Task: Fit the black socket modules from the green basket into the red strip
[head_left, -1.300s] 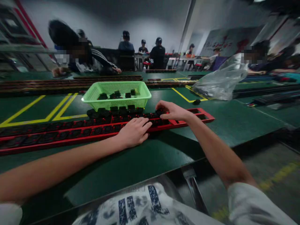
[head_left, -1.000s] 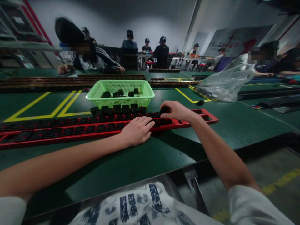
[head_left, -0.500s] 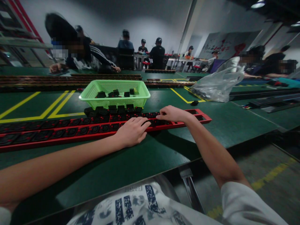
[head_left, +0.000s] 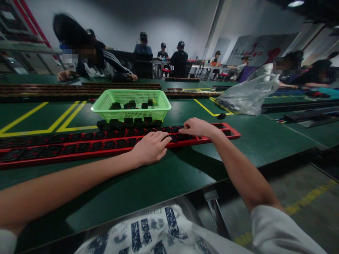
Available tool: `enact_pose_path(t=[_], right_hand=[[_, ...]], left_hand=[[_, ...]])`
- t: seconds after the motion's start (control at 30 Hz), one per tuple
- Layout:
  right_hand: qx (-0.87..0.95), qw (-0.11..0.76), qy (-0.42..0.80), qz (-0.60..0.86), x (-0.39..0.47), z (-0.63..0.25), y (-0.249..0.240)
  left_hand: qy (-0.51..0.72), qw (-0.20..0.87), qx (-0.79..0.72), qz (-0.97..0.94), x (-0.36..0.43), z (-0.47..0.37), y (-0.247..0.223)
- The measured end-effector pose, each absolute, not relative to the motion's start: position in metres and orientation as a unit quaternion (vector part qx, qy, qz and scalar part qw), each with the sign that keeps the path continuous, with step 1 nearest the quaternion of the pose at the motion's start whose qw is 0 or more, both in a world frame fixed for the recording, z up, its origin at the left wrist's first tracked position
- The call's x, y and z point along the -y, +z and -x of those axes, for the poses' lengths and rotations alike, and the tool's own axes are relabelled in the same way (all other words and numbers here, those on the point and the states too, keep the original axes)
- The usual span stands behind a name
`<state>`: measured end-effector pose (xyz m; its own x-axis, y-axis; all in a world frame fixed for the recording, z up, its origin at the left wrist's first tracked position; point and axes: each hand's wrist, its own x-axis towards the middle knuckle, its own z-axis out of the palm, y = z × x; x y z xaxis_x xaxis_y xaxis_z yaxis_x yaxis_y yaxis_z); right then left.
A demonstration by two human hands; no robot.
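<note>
A long red rail (head_left: 233,135) lies across the bench, carrying two rows of black square socket-like pieces (head_left: 84,146). My left hand (head_left: 150,148) is closed over its front edge, fingers on top and thumb at the near side. Farther right, my right hand (head_left: 196,127) has its fingers curled down onto the rail. Whatever is under those fingertips is hidden. Open slots show at the rail's right end. Several loose black pieces (head_left: 138,122) are lined up behind the rail, in front of a green basket (head_left: 129,114) that holds more of them.
A clear plastic bag (head_left: 246,95) sits to the right, near a single black piece (head_left: 221,115). Dark strips (head_left: 299,116) lie farther right. Long brown rails (head_left: 79,90) stretch behind the basket. A co-worker (head_left: 92,63) leans over the bench at the far left; other people sit beyond.
The view has shifted very slightly. Both hands keep nearly the same places on the red rail, and no piece has visibly moved.
</note>
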<state>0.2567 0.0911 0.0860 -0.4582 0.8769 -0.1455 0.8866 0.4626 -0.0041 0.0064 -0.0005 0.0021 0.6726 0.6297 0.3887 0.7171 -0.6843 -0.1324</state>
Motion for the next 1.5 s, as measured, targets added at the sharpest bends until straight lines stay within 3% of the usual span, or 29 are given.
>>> enact_pose_path(t=[1.17,1.5], right_hand=[[-0.838,0.054,0.009,-0.543,-0.090,-0.251,0.082],[-0.829,0.091,0.037,-0.550,-0.083,-0.246,0.086]], left_hand=[[-0.146,0.148,0.374,0.904,-0.001,-0.010,0.005],[-0.151,0.147,0.373,0.903,-0.001,-0.010,0.003]])
